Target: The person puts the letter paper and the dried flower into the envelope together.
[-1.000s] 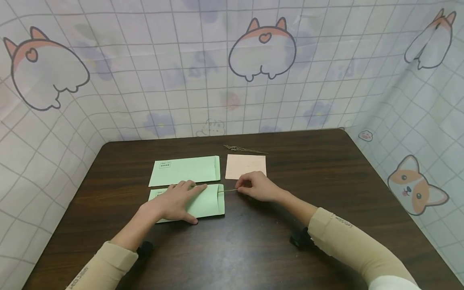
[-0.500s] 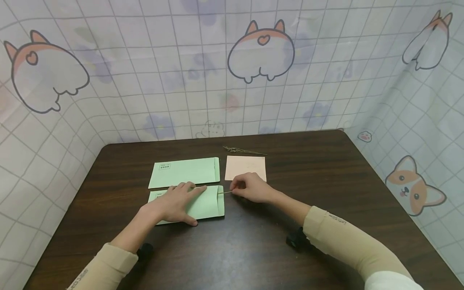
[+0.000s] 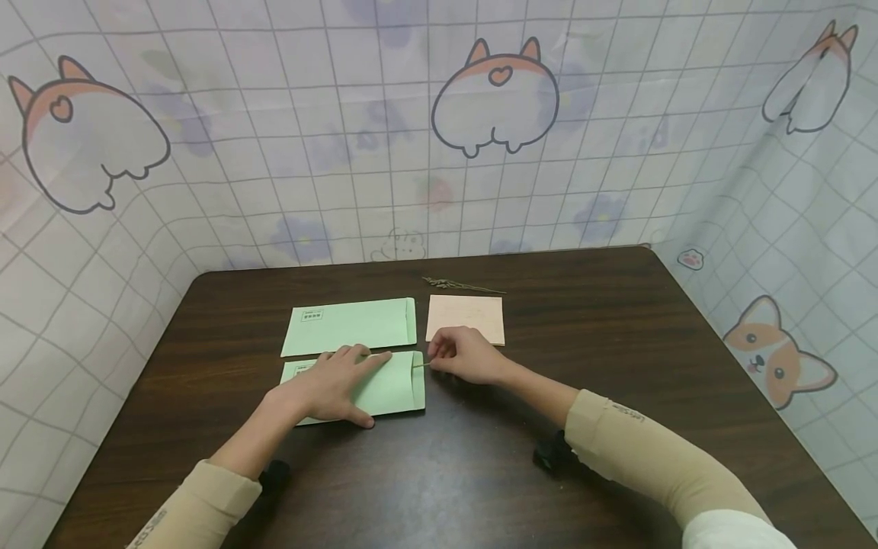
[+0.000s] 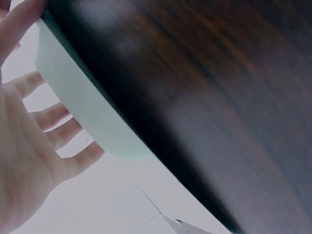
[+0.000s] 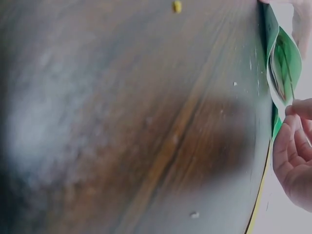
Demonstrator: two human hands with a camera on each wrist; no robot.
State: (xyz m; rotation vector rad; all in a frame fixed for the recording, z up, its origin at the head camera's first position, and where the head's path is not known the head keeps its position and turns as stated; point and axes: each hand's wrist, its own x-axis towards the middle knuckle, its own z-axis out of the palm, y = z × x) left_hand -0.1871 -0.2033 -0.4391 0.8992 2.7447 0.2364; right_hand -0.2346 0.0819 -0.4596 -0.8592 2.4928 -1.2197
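My left hand point(image 3: 322, 389) rests spread on the nearer green envelope point(image 3: 391, 389), holding it flat on the dark table. The left wrist view shows the fingers reaching over the envelope's pale edge point(image 4: 92, 107). At the envelope's right end my right hand point(image 3: 469, 357) pinches a thin dried stem point(image 5: 287, 73) between thumb and forefinger. The stem runs into the gaping mouth of the envelope, where paper edges show inside in the right wrist view. Only a short length sticks out, and its far part is hidden inside.
A second green envelope point(image 3: 353, 325) with a small printed box lies just behind. To its right is a pale pink card point(image 3: 466, 316), partly behind my right hand. A dried sprig point(image 3: 463, 286) lies beyond the card. Small crumbs dot the table point(image 3: 439, 473).
My right hand has moved left toward the envelope, and the stem has slid further in, leaving less of it showing. The left hand has stayed in place.
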